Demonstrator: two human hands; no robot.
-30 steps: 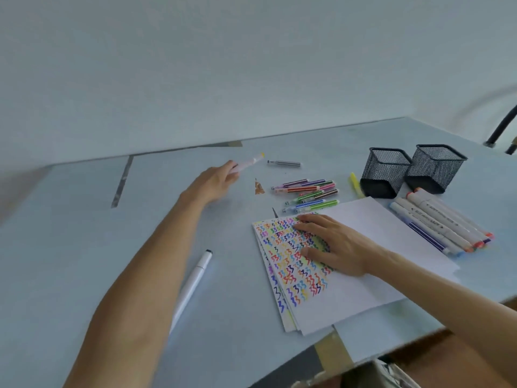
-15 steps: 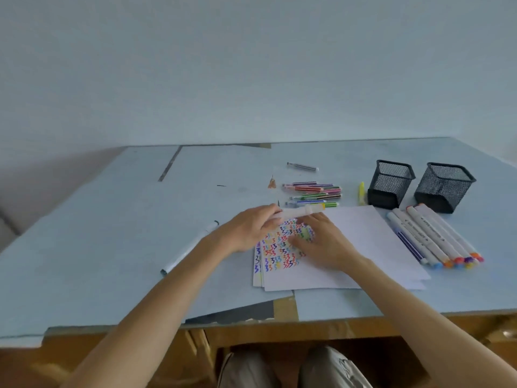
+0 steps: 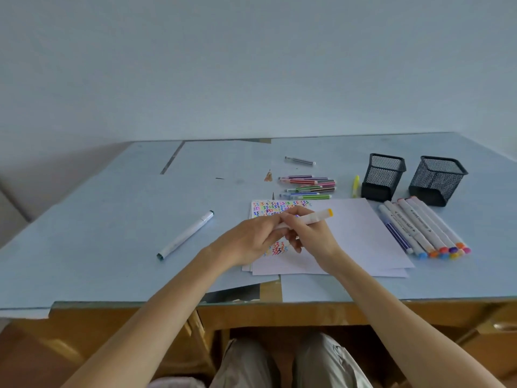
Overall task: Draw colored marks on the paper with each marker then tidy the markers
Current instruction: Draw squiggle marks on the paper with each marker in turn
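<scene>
A white marker with an orange-yellow end cap [image 3: 313, 217] is held level above the paper by both hands. My left hand [image 3: 249, 240] grips its left end and my right hand [image 3: 310, 233] pinches its middle. Under them lies a stack of white paper [image 3: 352, 236] whose left part is filled with rows of colored zigzag marks. Several thick white markers [image 3: 425, 231] lie side by side right of the paper. Several thin colored markers [image 3: 309, 187] lie in a loose pile behind it.
Two black mesh pen holders [image 3: 382, 180] [image 3: 436, 179] stand at the back right. A yellow marker [image 3: 355, 186] lies left of them, a grey pen [image 3: 300, 160] farther back, and a long white marker [image 3: 185, 235] on the left of the blue table [image 3: 112, 219].
My left hand brought the marker from the far side of the table back over the paper. My right hand lifted off the paper and took hold of the marker too. The camera tilted down.
</scene>
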